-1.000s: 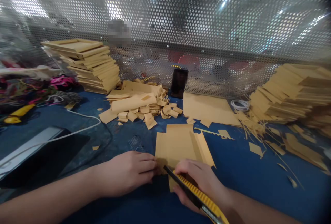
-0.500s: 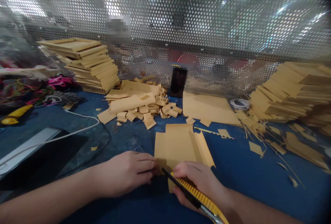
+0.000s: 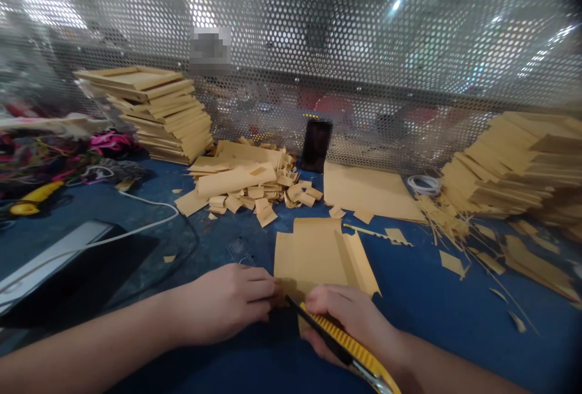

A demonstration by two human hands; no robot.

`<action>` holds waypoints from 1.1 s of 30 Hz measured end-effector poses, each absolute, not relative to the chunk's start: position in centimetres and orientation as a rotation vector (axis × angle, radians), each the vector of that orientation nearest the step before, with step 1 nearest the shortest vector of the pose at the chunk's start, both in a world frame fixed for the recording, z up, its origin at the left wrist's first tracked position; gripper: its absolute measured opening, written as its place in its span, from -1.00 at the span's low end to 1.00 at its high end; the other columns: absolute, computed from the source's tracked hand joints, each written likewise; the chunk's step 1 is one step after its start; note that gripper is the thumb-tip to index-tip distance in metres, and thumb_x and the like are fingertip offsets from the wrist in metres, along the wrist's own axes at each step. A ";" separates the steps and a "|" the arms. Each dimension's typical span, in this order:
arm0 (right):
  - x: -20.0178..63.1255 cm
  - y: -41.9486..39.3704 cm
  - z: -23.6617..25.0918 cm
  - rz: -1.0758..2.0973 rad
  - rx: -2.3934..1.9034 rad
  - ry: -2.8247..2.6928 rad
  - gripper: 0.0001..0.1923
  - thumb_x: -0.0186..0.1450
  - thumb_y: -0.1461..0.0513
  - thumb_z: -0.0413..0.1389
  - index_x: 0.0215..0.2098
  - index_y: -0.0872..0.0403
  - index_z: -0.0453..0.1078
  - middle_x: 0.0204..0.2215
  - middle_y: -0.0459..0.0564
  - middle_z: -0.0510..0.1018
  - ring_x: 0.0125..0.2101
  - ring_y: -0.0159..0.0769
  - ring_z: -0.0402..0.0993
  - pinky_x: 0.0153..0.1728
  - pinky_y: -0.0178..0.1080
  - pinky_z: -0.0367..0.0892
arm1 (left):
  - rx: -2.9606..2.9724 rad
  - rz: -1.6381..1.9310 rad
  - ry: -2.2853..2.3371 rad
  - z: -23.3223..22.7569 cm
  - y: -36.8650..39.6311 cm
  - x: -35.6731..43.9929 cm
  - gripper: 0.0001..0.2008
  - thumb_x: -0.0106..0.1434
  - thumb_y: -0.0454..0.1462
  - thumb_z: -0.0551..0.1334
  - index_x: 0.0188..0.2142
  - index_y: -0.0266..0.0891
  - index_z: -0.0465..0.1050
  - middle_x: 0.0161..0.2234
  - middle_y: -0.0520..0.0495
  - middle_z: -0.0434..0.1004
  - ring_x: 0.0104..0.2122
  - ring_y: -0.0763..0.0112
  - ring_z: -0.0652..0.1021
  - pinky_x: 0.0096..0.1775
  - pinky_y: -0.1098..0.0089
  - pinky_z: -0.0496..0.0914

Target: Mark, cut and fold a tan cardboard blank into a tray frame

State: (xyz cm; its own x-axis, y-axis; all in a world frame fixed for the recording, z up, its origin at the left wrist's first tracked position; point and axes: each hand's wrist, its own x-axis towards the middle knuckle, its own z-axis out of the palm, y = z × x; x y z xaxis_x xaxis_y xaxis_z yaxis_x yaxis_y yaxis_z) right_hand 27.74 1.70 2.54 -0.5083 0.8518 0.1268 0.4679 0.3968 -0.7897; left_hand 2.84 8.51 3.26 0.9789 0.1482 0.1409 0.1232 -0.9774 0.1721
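A flat brown paper blank (image 3: 318, 254) with folded side flaps lies on the blue work mat (image 3: 422, 303) in front of me. My left hand (image 3: 227, 303) presses its near left corner down with the fingertips. My right hand (image 3: 352, 321) grips a yellow and black utility knife (image 3: 341, 345), whose tip rests on the paper's near edge right beside my left fingertips.
Stacks of brown paper blanks stand at the back left (image 3: 157, 112) and at the right (image 3: 513, 163). Offcut scraps (image 3: 248, 185) pile up in the middle, next to a flat sheet (image 3: 368, 191). A dark tablet (image 3: 59, 267) with a white cable (image 3: 145, 224) lies left. A perforated metal screen (image 3: 318, 48) closes the back.
Almost nothing has moved. The knife tip has shifted slightly along the paper's near edge, and my view has drifted a little.
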 end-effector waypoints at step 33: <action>29.1 0.5 3.1 0.431 -0.882 -2.537 -0.72 0.39 0.20 -0.01 -0.48 0.05 0.29 -0.62 -0.18 0.36 -0.62 -0.48 0.24 -0.58 -0.33 0.06 | 2.848 0.451 0.148 2.5 9.0 2.7 -0.87 0.31 -0.34 0.12 -0.19 -0.25 0.43 -0.19 -0.20 0.50 -0.22 0.27 0.53 -0.22 0.31 0.44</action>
